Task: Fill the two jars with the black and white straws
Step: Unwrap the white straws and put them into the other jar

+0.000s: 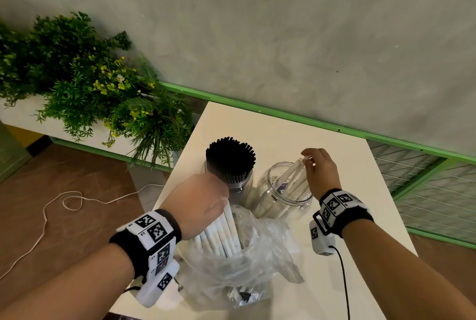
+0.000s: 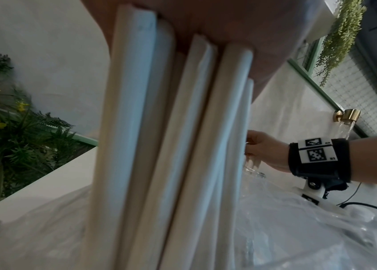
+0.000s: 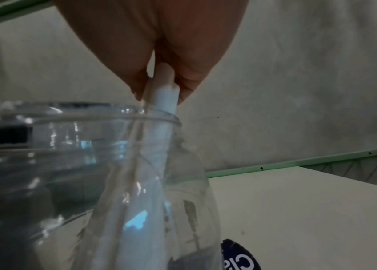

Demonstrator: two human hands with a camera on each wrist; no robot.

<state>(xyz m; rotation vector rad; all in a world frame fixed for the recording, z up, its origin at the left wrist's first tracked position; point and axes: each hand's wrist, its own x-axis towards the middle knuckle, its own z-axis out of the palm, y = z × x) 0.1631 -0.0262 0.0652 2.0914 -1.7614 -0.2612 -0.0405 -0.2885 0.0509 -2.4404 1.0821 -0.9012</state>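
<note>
Two clear jars stand on the white table (image 1: 360,173). The left jar (image 1: 240,187) is packed with black straws (image 1: 230,156). The right jar (image 1: 283,191) holds a few white straws (image 1: 293,175) leaning against its rim. My right hand (image 1: 320,170) pinches the top ends of those white straws (image 3: 165,95) just above the jar rim (image 3: 150,118). My left hand (image 1: 201,203) grips a bundle of white straws (image 1: 221,232) that stands in a clear plastic bag (image 1: 247,263). In the left wrist view the bundle (image 2: 171,146) fills the frame.
Green plants (image 1: 90,82) in a white planter stand left of the table. A white cord (image 1: 64,203) lies on the brown floor. A grey wall with green trim (image 1: 309,118) runs behind the table. A wire-mesh panel (image 1: 425,180) is at the right.
</note>
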